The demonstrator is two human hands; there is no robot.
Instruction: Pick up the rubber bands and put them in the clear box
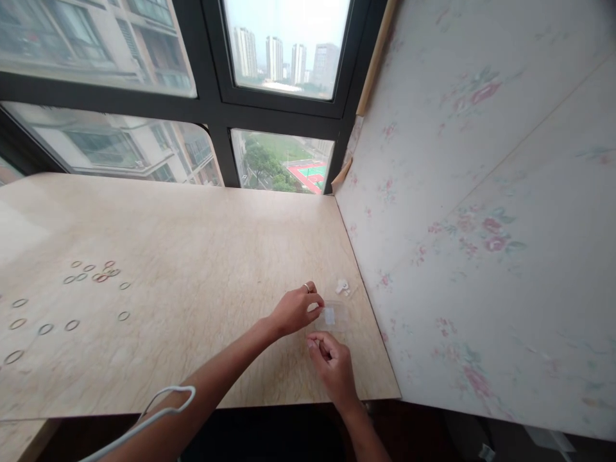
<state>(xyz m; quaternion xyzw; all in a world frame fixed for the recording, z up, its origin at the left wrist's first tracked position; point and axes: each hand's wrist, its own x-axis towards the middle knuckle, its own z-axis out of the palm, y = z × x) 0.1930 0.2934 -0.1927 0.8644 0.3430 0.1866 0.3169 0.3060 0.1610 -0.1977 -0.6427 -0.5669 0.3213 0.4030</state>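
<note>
From where I watch, the left hand [297, 310] has thumb and forefinger drawn close at the near-left edge of a clear container [341, 316], but I cannot tell whether they are clamped on its rim or only touching it. The right hand [337, 366] sits just below the container, fingers curled in and thumb folded toward them; whether anything is pinched there I cannot tell, since the knuckles hide the grip. I judge that the hands flank the container so that one can steady it while the other works close by. Its see-through walls nearly melt into the tabletop [226, 256], so I can't make out its contents or whether a lid is on; a pale patch [330, 315] is what shows best. Just beyond lies a small white item [342, 287], too blurred for me to name, between the container and the flowered wall [481, 256]. A white cord [122, 438] loops over the left forearm and leaves my view at the bottom. Well apart to the left, thin rings [101, 278] are spread out, mostly singly, perhaps so each is easy to pick; a few overlap, and I can't read their material. Behind everything stands the dark-framed window [283, 109].
</note>
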